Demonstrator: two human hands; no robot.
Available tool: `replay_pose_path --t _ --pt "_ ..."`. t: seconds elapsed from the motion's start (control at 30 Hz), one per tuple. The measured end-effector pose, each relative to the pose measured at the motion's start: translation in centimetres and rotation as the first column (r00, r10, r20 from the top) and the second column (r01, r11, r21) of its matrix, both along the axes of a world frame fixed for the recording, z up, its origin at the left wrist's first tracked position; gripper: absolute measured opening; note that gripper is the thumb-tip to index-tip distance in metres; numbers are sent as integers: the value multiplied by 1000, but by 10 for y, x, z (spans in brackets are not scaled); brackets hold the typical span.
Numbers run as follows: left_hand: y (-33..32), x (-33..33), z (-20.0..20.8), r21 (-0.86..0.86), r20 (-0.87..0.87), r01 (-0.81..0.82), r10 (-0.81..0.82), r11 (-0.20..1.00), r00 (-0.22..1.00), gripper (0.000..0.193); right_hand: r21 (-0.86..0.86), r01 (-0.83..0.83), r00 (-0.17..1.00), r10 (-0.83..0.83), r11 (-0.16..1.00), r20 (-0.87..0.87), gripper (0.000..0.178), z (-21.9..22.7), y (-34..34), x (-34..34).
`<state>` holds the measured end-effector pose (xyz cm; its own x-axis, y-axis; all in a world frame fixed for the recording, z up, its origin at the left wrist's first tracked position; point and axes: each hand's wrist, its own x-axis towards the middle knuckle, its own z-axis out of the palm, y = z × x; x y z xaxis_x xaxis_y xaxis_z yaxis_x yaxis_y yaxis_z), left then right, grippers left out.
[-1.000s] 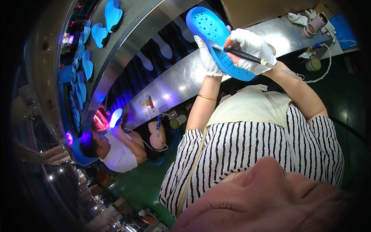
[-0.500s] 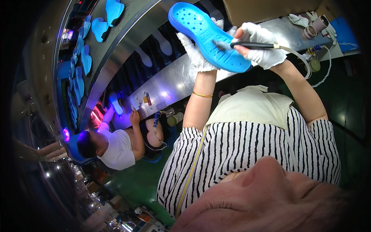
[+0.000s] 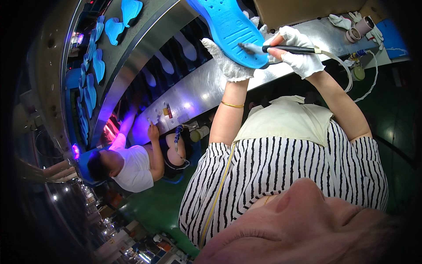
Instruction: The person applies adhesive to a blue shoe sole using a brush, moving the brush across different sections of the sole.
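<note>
Blue shoe sole (image 3: 228, 26) is now sitting higher and nearer the top edge than half a second ago. Left hand (image 3: 228, 64), white-gloved, is gripping the sole from beneath. Right hand (image 3: 296, 55), just beside it, is pinching a black brush tool (image 3: 281, 49) with its tip touching the sole's surface.

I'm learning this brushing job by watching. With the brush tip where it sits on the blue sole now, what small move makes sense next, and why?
Probably a short stroke of the brush along the blue sole toward its upper part. The right hand has the tip touching the sole near its lower end, beside the left hand that supports it from below, and most of the sole's face lies beyond the tip.
</note>
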<state>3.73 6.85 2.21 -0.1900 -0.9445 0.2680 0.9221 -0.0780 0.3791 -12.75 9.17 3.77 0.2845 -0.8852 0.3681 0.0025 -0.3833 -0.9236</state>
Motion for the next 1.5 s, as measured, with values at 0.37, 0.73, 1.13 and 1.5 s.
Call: replay_pose_path --t 0.37,0.73,1.13,1.5 --pt "-3 15 0 -19 4 24 -24 1000 1000 90 115 -145 986 134 983 103 9 7 4 1" --pt "-8 25 11 -63 -140 332 -338 941 931 97 98 -239 962 249 966 -110 13 17 12 -5" --pt "-13 34 13 69 186 236 -245 969 952 82 -335 -220 975 200 916 -92 13 18 9 -7" --pt "-24 35 17 358 558 63 -267 932 786 44 -138 -369 903 319 919 -289 11 3 -3 2"
